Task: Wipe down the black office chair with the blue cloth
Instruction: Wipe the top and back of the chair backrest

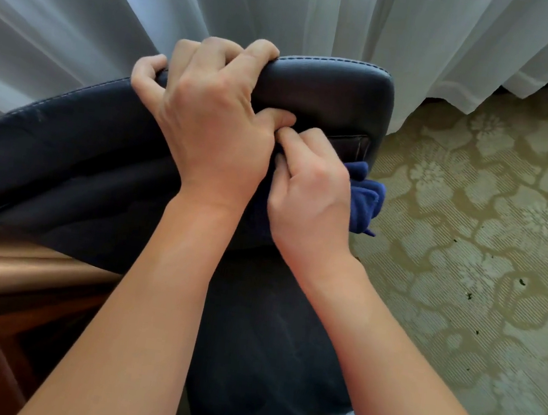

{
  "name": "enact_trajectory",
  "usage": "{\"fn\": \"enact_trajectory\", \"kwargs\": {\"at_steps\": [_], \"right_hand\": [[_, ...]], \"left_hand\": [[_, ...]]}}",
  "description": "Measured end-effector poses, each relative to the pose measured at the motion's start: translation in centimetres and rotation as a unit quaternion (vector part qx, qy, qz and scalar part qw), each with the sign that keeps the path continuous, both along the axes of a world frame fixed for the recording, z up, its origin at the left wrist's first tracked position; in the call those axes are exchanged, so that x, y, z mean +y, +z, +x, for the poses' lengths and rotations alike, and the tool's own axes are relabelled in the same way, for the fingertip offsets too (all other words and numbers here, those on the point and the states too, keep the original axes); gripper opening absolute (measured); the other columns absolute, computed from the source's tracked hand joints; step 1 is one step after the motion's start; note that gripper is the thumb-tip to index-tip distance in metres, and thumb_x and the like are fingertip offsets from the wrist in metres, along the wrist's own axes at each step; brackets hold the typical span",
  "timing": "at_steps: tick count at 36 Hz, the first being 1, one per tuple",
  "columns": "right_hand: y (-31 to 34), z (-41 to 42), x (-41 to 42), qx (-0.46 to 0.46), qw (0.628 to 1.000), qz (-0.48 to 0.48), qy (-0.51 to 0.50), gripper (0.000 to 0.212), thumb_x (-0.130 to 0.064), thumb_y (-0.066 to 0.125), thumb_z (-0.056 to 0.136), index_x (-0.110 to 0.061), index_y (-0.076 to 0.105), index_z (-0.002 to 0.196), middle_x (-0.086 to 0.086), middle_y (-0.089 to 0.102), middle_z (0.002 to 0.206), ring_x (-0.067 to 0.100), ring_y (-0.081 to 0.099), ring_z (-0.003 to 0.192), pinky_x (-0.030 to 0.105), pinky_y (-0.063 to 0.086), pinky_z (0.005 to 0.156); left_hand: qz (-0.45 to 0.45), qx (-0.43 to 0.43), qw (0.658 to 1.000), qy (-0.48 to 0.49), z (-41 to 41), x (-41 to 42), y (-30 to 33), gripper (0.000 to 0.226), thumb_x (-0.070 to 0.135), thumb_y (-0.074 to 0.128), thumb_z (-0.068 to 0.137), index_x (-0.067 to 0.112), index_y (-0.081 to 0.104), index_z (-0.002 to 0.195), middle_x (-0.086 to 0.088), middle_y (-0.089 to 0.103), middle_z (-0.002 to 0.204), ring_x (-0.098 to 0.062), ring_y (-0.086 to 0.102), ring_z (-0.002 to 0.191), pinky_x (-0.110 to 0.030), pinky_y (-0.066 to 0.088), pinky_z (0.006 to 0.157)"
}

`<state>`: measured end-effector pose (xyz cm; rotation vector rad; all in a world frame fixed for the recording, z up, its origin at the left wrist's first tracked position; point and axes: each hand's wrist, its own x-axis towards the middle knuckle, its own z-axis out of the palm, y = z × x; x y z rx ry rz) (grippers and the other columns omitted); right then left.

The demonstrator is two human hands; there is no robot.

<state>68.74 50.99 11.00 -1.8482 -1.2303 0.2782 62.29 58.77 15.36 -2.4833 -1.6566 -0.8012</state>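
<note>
left hand (207,123): chair (332,90) top edge is gripped, fingers curled over it
right hand (312,194): blue cloth (365,201) is pinched against chair back, fingers bent

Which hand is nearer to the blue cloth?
Right. The right hand holds the blue cloth against the chair back; the left hand grips the chair's top edge, beside it.

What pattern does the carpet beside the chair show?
The carpet has pale floral shapes on olive green, seen in the head view.
</note>
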Motion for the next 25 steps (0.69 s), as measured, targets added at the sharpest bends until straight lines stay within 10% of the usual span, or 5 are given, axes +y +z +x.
{"fn": "enact_trajectory", "kwargs": {"at_steps": [10, 25], "right_hand": [[0.3, 3.6, -2.5, 0.017, 0.990, 0.085, -0.109, 0.016, 0.004, 0.063, 0.089, -0.004, 0.073, 0.099, 0.008, 0.067, 0.090, 0.016, 0.063, 0.085, 0.020, 0.047, 0.080], [-0.4, 2.3, -1.1, -0.039, 0.996, 0.016, -0.084, 0.016, 0.006, 0.057, 0.088, -0.002, 0.071, 0.093, 0.009, 0.060, 0.083, 0.022, 0.055, 0.074, 0.029, 0.040, 0.067]], "left_hand": [[-0.030, 0.018, 0.998, -0.049, -1.6, -0.2, 1.0, 0.056, 0.053, 0.075, 0.071, 0.039, 0.065, 0.124, 0.013, 0.067, 0.112, -0.018, 0.056, 0.109, -0.044, 0.031, 0.100], [-0.039, 0.019, 0.999, -0.024, -2.7, 1.0, 0.6, 0.062, 0.044, 0.083, 0.064, 0.032, 0.067, 0.123, 0.008, 0.070, 0.110, -0.021, 0.059, 0.102, -0.037, 0.032, 0.096]]}}
